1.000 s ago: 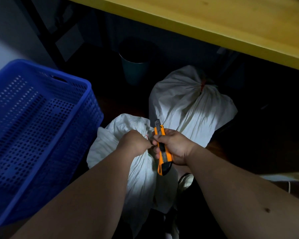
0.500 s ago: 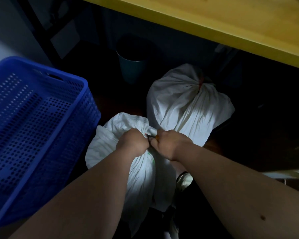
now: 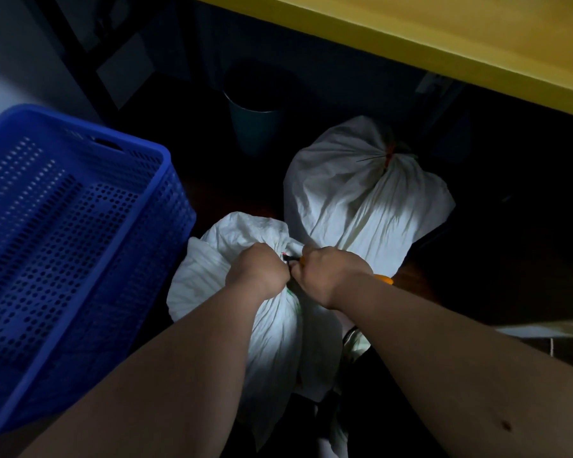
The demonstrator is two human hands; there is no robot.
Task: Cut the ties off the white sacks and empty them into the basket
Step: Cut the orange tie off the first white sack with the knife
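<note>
A white sack (image 3: 278, 328) lies on the dark floor in front of me. My left hand (image 3: 257, 271) grips its bunched neck. My right hand (image 3: 328, 274) holds an orange utility knife (image 3: 384, 279), mostly hidden by the fist, with its dark tip against the tie at the neck beside my left hand. A second white sack (image 3: 361, 200) stands behind, closed with a red tie (image 3: 389, 157). A blue perforated basket (image 3: 63, 246) stands to the left, touching the near sack.
A yellow tabletop (image 3: 444, 38) overhangs the far side. Under it stands a dark bin (image 3: 255, 127), and a black frame leg (image 3: 80, 61) runs down at the left. The floor to the right is dark.
My right hand turned over, so the knife that stood upright and plainly visible is now mostly hidden, its tip at the tie. My left hand kept its grip on the neck.
</note>
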